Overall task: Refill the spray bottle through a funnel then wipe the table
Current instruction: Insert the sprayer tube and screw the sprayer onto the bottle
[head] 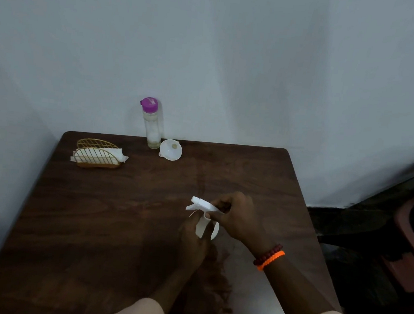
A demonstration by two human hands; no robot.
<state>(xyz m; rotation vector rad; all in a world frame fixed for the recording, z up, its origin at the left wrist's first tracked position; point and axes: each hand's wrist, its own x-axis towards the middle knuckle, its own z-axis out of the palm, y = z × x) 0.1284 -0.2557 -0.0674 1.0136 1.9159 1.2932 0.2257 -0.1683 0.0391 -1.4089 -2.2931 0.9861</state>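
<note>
A: Report the near zone first.

B: Two sleeves enter at 6 o'clock. The left hand (193, 240) has its fingers curled round the spray bottle (213, 230), below the white trigger head (202, 207). The bottle body is mostly hidden; only a pale edge shows. The right hand (237, 218) grips the back of the trigger head from the 3 o'clock side, fingers curled over it. Two bracelets (268, 257), one dark red and one orange, sit on the right wrist.

A: Position of the bottle?

B: Just right of the centre of the brown table (95, 222). Whether it touches the table, I cannot tell.

A: Far zone?

B: At 12 o'clock, by the far edge, a white funnel (170, 150) lies tilted, just beside an upright clear bottle with a purple cap (152, 124). At 10 o'clock stands a gold wire holder (96, 154) with white napkins (116, 155) in it. A pale wall (234, 59) rises behind.
</note>
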